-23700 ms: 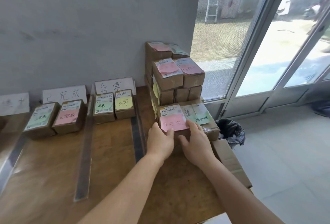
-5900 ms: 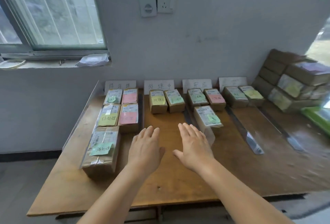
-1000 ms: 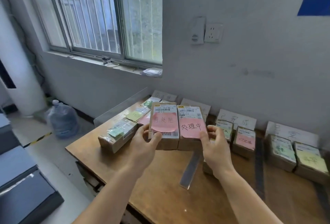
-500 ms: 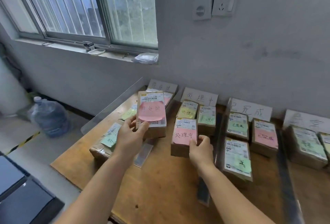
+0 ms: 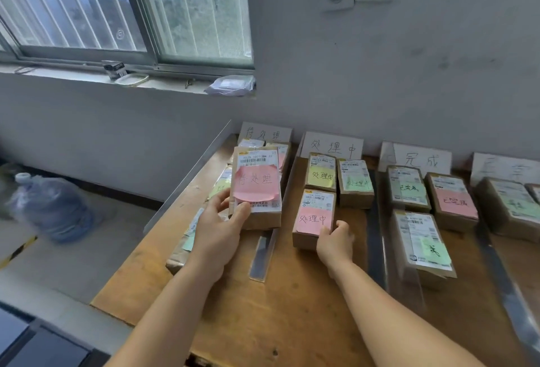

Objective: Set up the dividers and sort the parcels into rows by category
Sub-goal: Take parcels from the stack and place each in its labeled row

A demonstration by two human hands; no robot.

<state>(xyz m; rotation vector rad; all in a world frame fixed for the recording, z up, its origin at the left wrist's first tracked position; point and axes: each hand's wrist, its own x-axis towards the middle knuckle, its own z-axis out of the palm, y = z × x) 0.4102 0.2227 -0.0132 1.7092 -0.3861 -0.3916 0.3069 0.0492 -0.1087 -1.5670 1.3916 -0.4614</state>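
right parcel (image 5: 314, 218) lowered onto table (image 5: 292, 323) | both hands grasping parcels | front edge clear

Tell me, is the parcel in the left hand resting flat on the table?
No, the left hand holds the pink-noted parcel lifted and tilted above the table.

Left hand (image 5: 217, 230) has a grip on a pink-noted parcel (image 5: 256, 188), lifted over the leftmost row. Right hand (image 5: 336, 242) grips another pink-noted parcel (image 5: 314, 219) sitting on the surface (image 5: 292, 323), second row, beside a clear divider (image 5: 263, 255).
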